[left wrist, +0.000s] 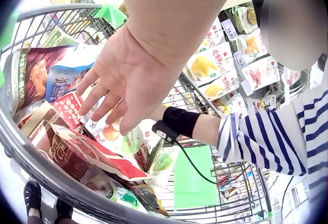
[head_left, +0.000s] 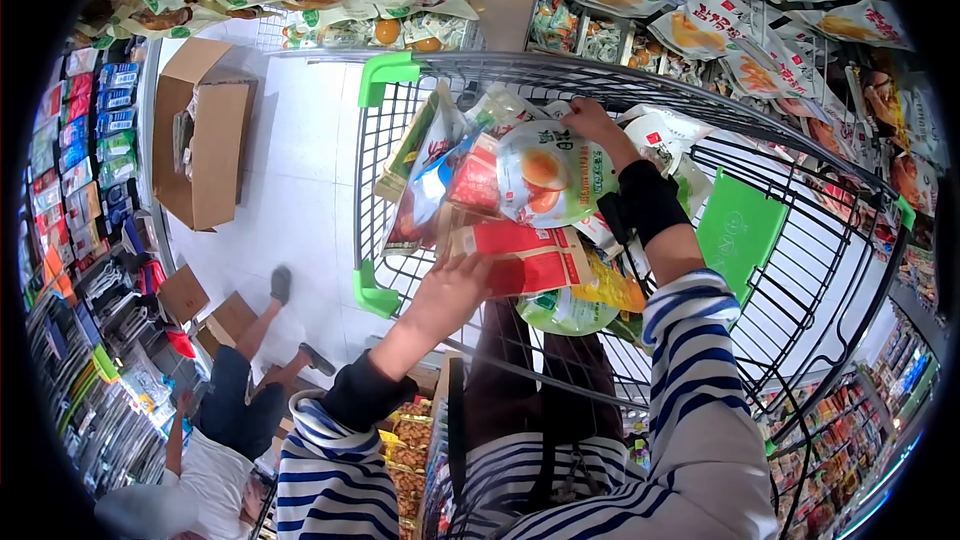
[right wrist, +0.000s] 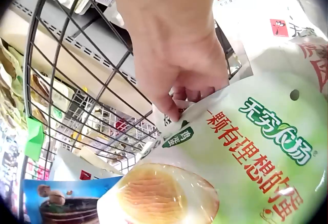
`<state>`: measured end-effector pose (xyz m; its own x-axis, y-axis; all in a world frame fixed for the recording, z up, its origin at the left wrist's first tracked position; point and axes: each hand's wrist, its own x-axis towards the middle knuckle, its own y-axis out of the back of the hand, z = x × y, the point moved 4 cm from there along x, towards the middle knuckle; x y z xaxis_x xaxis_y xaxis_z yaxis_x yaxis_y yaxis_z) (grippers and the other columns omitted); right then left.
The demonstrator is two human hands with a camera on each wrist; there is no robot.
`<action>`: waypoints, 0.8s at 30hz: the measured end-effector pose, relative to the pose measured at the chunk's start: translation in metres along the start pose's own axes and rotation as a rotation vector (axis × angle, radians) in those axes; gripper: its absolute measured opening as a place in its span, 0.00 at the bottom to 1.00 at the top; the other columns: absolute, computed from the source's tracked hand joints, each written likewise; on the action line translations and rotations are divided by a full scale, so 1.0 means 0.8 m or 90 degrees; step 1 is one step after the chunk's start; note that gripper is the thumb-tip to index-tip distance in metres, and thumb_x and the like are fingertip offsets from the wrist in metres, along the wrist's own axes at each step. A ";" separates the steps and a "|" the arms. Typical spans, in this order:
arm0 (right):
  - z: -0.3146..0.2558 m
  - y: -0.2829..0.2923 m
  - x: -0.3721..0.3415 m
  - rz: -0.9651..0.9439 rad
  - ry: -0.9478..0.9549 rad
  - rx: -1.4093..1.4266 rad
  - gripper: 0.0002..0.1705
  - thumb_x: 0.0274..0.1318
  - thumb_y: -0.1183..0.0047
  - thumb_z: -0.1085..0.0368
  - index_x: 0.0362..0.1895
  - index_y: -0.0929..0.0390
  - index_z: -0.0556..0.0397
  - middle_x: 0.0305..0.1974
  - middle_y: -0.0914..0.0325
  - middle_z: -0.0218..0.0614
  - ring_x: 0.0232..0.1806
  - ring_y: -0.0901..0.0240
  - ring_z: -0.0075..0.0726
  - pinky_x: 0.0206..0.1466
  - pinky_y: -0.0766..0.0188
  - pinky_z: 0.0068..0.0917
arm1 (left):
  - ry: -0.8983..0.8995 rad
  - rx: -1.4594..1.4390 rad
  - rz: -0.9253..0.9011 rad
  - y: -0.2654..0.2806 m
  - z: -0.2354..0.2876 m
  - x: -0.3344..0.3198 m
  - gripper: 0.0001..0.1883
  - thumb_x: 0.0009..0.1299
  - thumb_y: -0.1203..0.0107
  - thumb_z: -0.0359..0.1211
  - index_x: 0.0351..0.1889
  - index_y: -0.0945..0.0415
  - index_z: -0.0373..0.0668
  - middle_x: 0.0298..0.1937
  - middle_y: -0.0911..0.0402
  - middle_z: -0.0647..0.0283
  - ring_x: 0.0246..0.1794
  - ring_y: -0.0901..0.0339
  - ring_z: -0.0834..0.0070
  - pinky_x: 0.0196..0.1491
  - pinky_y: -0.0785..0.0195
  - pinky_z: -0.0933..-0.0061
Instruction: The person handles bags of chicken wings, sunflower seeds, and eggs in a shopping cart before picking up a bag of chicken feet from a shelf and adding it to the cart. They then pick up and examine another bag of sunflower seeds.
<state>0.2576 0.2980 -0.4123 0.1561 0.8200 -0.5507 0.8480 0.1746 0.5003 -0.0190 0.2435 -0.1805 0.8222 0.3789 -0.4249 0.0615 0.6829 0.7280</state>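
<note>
My right hand (head_left: 597,130) grips the upper edge of a white and green egg snack pouch (head_left: 545,172) inside the shopping cart. In the right wrist view the thumb presses on the printed front of that egg pouch (right wrist: 220,152), and the other fingers curl behind its edge. My left hand (head_left: 447,290), fingers extended and spread, is over the near side of the cart beside a red and brown package (head_left: 520,258). In the left wrist view nothing lies in the left palm (left wrist: 123,70). A blue pouch (left wrist: 66,83) and a red dotted packet (head_left: 477,180) lie beside the egg pouch.
The metal cart (head_left: 800,290) has a green child-seat flap (head_left: 738,235) and green corner pieces. Shelves of bagged snacks (head_left: 720,30) border it at the far side. Cardboard boxes (head_left: 222,155) stand in the aisle, and another person (head_left: 225,440) is at the lower left.
</note>
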 end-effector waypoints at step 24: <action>-0.207 0.111 -0.328 0.270 -0.029 0.866 0.10 0.51 0.56 0.72 0.41 0.33 0.56 0.37 0.27 0.35 0.36 0.29 0.28 0.36 0.29 0.24 | 0.097 -0.865 0.045 0.074 0.087 0.035 0.17 0.65 0.55 0.33 0.49 0.38 0.34 0.38 0.27 0.64 0.36 0.30 0.81 0.42 0.36 0.81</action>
<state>0.2077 0.1884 -0.1125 0.5111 0.6546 -0.5571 0.5473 -0.7476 -0.3763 0.0467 0.2511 -0.1115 0.7249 0.4418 -0.5285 -0.6490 0.6951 -0.3092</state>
